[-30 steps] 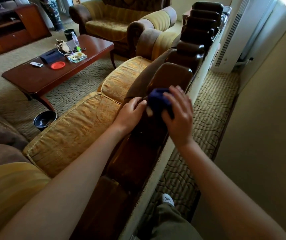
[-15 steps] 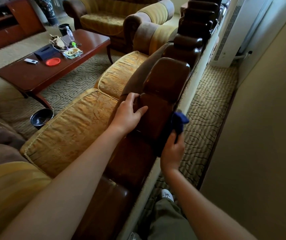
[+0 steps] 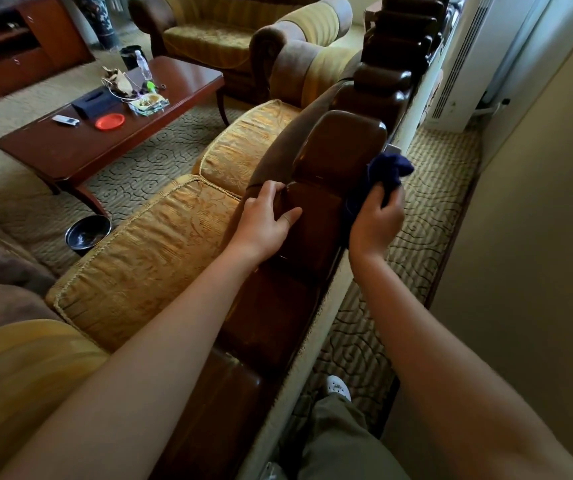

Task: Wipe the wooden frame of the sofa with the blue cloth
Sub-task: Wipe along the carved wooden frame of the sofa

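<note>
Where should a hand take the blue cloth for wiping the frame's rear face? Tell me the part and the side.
Take the blue cloth by its bunched lower part, coming from behind the sofa as the right hand does now. The wad rises above that grip against the rear edge of the wooden frame, so the loose upper folds probably do the wiping.

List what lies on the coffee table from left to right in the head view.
White remote → red plate → dark tissue box → glass dish → clear water bottle, all on the coffee table.
</note>
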### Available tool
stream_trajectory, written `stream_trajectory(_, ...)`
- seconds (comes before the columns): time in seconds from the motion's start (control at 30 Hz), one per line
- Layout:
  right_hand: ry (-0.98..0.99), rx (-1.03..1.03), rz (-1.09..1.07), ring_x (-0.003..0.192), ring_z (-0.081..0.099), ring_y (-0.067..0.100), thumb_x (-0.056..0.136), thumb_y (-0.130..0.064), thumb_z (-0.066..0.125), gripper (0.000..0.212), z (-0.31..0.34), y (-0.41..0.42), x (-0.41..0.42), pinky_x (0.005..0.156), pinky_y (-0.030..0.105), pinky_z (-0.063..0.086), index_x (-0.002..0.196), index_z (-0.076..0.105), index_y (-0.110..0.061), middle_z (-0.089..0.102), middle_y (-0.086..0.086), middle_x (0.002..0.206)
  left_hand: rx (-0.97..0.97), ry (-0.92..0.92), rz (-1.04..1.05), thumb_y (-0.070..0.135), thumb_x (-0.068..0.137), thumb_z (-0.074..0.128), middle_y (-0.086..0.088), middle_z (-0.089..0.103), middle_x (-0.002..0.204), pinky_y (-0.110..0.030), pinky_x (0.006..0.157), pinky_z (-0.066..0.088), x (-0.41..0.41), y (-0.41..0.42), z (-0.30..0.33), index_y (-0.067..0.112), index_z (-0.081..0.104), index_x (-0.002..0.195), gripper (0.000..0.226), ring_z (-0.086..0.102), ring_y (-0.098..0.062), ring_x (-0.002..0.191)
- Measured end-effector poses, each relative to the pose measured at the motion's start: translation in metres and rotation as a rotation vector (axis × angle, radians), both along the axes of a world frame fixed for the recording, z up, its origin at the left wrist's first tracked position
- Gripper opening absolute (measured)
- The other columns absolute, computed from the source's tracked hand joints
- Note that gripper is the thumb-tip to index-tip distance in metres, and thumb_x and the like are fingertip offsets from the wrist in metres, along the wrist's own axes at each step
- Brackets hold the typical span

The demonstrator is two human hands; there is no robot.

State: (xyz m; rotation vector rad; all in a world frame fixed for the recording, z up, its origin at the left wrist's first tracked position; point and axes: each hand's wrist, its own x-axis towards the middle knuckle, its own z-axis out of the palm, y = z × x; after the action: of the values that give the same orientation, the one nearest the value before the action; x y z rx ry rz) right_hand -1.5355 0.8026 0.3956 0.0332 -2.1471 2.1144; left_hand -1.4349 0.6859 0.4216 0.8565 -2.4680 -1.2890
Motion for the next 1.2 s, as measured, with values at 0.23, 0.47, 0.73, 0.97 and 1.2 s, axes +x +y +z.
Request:
stream_trajectory(0.23,0.211,0.093,0.072,0.094,0.060,0.022,0.091,-0.033,0.044,0.040,-0.029,0.013,0.059,0.086,0.045,0.048,0.113,0.060,-0.004,0.065,0.009,0.103,0.015,-0.011,0.005,0.037,0.090,0.060,-0.013,0.047,0.124,-0.046,0.094,0.049,0.000,0.000,-0.002,0.029,0.039,0.132,0.048,0.052,-0.028,0.111)
stream_trajectory(0.47,0.644,0.359,0.480,0.130,0.045,0.016,0.084,-0.018,0.055,0.040,-0.069,0.041,0.144,0.110,0.035,0.034,0.122,0.059,-0.005,0.052,0.000,0.132,0.062,0.088,0.119,0.023,0.093,0.054,-0.012,0.044,0.135,-0.031,0.095,0.038,0.021,-0.007,-0.001,0.021,0.044,0.133,0.041,0.044,-0.024,0.123)
stream_trajectory(0.73,1.060,0.884,0.645,0.106,0.064,0.015,0.080,-0.027,0.066,0.029,-0.019,-0.019,0.105,0.100,0.038,0.042,0.107,0.069,-0.016,0.070,-0.001,0.109,0.035,0.132,0.344,0.017,0.093,0.048,-0.008,0.045,0.126,-0.028,0.077,0.038,0.069,-0.039,0.012,0.018,0.050,0.125,0.032,0.050,-0.016,0.098)
stream_trajectory(0.97,0.958,1.248,0.912,0.082,0.065,0.020,0.095,-0.042,0.040,0.034,0.000,-0.063,0.125,0.073,0.031,0.039,0.098,0.065,-0.020,0.070,-0.001,0.093,-0.001,-0.009,0.349,0.017,0.096,0.042,-0.013,0.058,0.109,-0.032,0.073,0.041,0.121,-0.043,0.010,0.010,0.055,0.121,0.029,0.053,-0.025,0.089)
stream_trajectory(1.2,0.860,1.311,1.326,0.086,0.062,0.021,0.094,-0.050,0.041,0.041,0.002,-0.060,0.187,0.061,0.032,0.036,0.115,0.059,-0.020,0.064,0.001,0.096,0.182,-0.491,0.143,0.011,0.098,0.036,-0.008,0.058,0.110,-0.030,0.073,0.046,0.167,-0.034,0.000,0.016,0.056,0.121,0.031,0.057,-0.020,0.099)
